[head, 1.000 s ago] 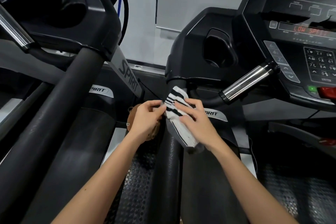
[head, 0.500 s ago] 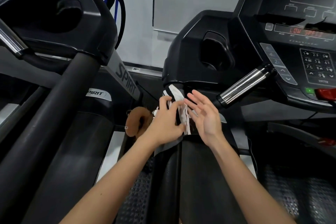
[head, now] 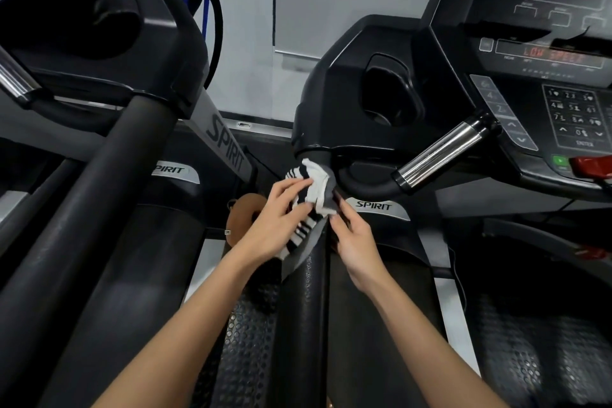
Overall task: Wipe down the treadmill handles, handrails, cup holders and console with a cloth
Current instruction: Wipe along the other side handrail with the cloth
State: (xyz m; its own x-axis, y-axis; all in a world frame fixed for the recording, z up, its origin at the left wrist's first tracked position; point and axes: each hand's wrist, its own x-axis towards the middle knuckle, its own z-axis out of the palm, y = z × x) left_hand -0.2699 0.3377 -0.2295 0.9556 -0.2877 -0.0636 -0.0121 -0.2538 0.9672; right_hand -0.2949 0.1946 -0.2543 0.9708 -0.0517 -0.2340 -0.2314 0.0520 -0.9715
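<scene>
Facing the console (head: 563,83) at far right. Working the handrail (head: 303,301) running up the middle. Draping the cloth (head: 318,184) over its far end, just under the cup holder (head: 387,93). Gripping its left side with the left hand (head: 276,228), pinching its right edge with the right hand (head: 357,242). Probably handling soft, light and limp; best bunching it round the rail.

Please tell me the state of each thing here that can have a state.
striped cloth: bunched on the handrail top, held by both hands
left hand: grips the cloth
right hand: pinches the cloth's edge
console display: lit, red letters
cup holder: looks empty
</scene>
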